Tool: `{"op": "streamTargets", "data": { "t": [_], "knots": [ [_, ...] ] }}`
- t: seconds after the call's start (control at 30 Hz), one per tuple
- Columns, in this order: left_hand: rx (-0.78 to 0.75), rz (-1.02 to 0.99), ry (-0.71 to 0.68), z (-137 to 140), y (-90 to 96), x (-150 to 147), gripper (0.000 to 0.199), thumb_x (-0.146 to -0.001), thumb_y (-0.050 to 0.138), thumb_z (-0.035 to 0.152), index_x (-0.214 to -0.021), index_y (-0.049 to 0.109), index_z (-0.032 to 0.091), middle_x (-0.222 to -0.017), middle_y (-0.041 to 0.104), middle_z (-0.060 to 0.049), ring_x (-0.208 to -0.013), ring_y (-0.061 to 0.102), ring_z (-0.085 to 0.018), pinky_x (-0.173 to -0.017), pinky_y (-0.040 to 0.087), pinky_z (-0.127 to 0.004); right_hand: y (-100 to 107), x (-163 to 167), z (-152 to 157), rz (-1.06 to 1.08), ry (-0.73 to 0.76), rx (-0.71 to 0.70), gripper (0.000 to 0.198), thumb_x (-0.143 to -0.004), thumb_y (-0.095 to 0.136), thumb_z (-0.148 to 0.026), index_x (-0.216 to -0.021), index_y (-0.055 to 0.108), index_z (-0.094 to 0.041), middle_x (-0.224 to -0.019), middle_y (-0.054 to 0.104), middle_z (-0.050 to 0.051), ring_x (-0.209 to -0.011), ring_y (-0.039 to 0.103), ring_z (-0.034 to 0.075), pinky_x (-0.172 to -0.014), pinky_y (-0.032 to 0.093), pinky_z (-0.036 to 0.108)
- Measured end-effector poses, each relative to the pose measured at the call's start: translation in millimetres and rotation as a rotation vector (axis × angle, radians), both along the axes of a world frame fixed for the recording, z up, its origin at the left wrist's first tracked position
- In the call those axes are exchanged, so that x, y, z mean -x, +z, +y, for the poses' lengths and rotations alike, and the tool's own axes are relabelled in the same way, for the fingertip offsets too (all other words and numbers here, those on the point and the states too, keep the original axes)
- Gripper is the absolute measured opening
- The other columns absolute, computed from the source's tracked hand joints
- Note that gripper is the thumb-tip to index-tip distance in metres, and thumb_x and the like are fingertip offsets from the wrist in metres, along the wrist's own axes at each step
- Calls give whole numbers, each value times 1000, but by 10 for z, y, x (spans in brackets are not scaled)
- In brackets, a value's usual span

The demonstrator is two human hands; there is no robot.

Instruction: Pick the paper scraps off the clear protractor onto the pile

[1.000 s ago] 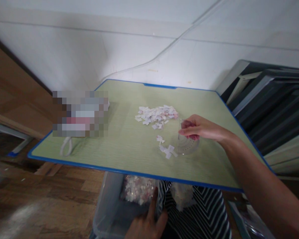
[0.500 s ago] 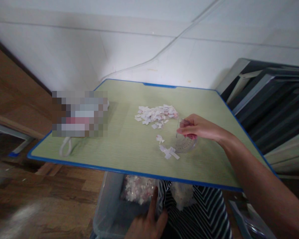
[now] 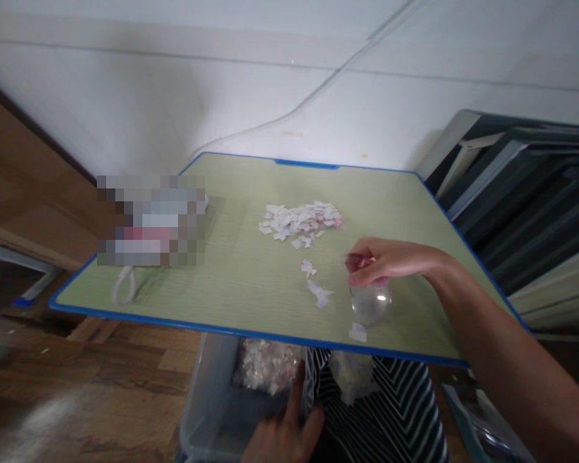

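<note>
Clear plastic cup (image 3: 370, 302) stands near the desk's (image 3: 231, 289) front edge, my right hand (image 3: 381, 260) pinching its rim; I judge it light, slippery, best gripped there. Left hand (image 3: 282, 437), fingers spread, rests on the bin (image 3: 212, 405) below.

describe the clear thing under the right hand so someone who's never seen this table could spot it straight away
Start at the green table with the blue rim and go to its near right part, close to the front edge. There the right hand grips a small clear plastic piece from above. Unlike the white paper scraps around it, it is see-through, rounded and glossy.
</note>
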State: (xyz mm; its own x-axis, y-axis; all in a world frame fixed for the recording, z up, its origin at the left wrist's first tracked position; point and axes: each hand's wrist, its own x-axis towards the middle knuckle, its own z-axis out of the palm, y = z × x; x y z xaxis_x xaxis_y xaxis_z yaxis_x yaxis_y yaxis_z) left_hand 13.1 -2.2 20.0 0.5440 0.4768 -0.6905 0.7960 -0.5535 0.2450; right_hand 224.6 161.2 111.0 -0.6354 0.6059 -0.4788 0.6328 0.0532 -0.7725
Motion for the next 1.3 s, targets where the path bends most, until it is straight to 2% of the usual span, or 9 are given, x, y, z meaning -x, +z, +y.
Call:
{"op": "streamTargets", "data": {
  "t": [0.37,0.43,0.6,0.7,0.8,0.93,1.03,1.23,1.3],
  "knots": [
    [-64,-33,-5,-62,-107,42,43,-89,47,8,-130,43,23,-138,10,-27,-77,65,-28,-62,53,-38,41,-21,-44,-45,303,117,30,-71,62,-37,-57,54,-12,-47,46,-4,-45,40,4,-42,29,17],
    [-82,-33,2,-72,-104,42,43,-89,47,8,-128,45,24,-138,13,-26,-75,66,-27,-61,53,-38,48,-27,-34,11,230,51,30,-72,61,-37,-57,54,-12,-47,46,-4,-45,41,4,-43,31,18],
    [-71,-23,3,-52,-70,19,43,-88,47,7,-128,45,23,-139,15,-25,-79,65,-28,-63,53,-37,13,-31,49,187,-254,-209,33,-71,61,-40,-53,51,-14,-44,46,-4,-40,41,4,-40,30,19],
    [-19,3,-3,-17,-35,4,44,-90,44,7,-130,43,23,-140,13,-25,-84,64,-27,-67,52,-37,-41,-15,89,189,-367,-237,32,-70,61,-39,-52,52,-15,-42,47,-4,-38,40,4,-39,30,20],
    [2,-3,6,6,-2,-2,44,-90,44,7,-131,41,24,-140,15,-25,-84,64,-28,-67,52,-37,-72,11,88,160,-328,-214,29,-70,60,-36,-52,51,-15,-43,47,-4,-38,40,4,-39,29,19],
    [9,-21,0,9,1,2,47,-88,47,7,-132,39,22,-138,18,-29,-81,64,-29,-65,52,-38,-34,-3,49,64,-172,-168,33,-72,58,-33,-48,45,-15,-40,42,-5,-37,36,3,-37,25,18],
    [2,-12,8,-14,-22,9,47,-87,44,3,-130,42,23,-139,17,-27,-80,65,-28,-64,53,-38,19,-34,20,9,-65,-121,33,-72,58,-32,-47,43,-15,-38,38,-6,-36,34,3,-37,23,18],
    [-66,-53,34,-78,-95,41,50,-84,45,-1,-127,45,24,-140,19,-25,-80,65,-28,-64,53,-38,2,39,8,145,-167,-191,33,-74,57,-37,-52,47,-14,-44,44,-5,-40,38,4,-40,28,18],
    [-52,-58,37,-70,-101,41,50,-83,45,-1,-127,45,24,-140,18,-25,-80,64,-28,-65,53,-39,-27,62,17,137,-148,-178,34,-73,57,-39,-52,47,-15,-44,44,-4,-40,39,4,-41,29,19]
  ]
}}
